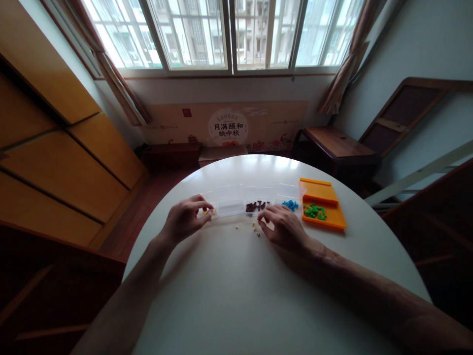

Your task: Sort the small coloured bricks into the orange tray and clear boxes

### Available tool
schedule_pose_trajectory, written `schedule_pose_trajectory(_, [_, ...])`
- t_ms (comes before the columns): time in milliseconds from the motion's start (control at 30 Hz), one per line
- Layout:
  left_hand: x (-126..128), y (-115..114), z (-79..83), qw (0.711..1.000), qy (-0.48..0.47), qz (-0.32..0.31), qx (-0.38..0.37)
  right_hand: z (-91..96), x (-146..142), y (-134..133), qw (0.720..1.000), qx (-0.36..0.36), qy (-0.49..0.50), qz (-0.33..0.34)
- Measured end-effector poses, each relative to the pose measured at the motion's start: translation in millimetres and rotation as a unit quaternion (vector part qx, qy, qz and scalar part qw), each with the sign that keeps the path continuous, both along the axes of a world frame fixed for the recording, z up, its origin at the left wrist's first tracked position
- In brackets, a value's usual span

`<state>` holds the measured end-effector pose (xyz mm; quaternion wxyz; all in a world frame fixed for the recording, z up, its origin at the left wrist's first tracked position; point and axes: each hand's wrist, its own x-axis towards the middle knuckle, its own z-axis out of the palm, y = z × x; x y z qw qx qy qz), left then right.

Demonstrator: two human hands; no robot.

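My left hand is at the left end of a row of clear plastic boxes, thumb and index finger brought together in a pinch. Whatever it may hold is too small to make out. Yellow pieces show just behind those fingers. My right hand is low over the white table, its fingers curled and thumb and index tip close together beside a few small cream pieces. Any piece in its grip cannot be made out. Dark brown pieces lie in a clear box between the hands.
Blue pieces sit in another clear box beyond my right hand. To the right, an orange tray holds green pieces. The round white table ends in a curved edge, with a wooden side table behind it.
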<state>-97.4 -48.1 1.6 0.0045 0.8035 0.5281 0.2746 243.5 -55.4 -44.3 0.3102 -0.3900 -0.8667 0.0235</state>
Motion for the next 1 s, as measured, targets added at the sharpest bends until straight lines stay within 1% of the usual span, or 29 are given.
schedule_pose_trajectory(167, [18, -5, -6.2, 0.994, 0.018, -0.106, 0.011, 18.3, 1, -2, 1.0, -0.006, -0.021, 0.012])
schedule_pose_trajectory(267, [33, -9, -13.7, 0.989, 0.031, -0.143, 0.006, 23.7, 13, -6, 0.998, -0.008, -0.046, 0.035])
schedule_pose_trajectory(333, [41, -10, -18.1, 0.987, 0.034, -0.156, 0.001, 20.9, 24, -9, 0.998, -0.008, -0.053, 0.046])
schedule_pose_trajectory(400, [47, -10, -21.7, 0.986, 0.031, -0.167, -0.003, 13.9, 36, -12, 0.998, -0.003, -0.045, 0.047])
schedule_pose_trajectory(500, [55, -9, -25.4, 0.983, 0.021, -0.182, -0.009, 1.1, 53, -12, 0.999, 0.006, -0.012, 0.04])
schedule_pose_trajectory(567, [59, -8, -26.2, 0.981, 0.017, -0.193, -0.012, -4.5, 60, -11, 0.999, -0.002, 0.015, 0.036])
schedule_pose_trajectory(667, [65, -8, -25.0, 0.981, 0.014, -0.192, -0.014, -6.4, 65, -8, 0.998, -0.025, 0.049, 0.035])
schedule_pose_trajectory(800, [70, -7, -23.3, 0.982, 0.027, -0.187, -0.002, -4.9, 64, -8, 0.997, -0.033, 0.058, 0.037])
schedule_pose_trajectory(867, [71, -6, -24.0, 0.985, 0.024, -0.167, 0.021, -4.7, 62, -10, 0.997, -0.03, 0.056, 0.038])
schedule_pose_trajectory(1000, [72, 1, -27.4, 0.993, 0.012, -0.094, 0.064, -3.0, 63, -14, 0.997, -0.036, 0.042, 0.05])
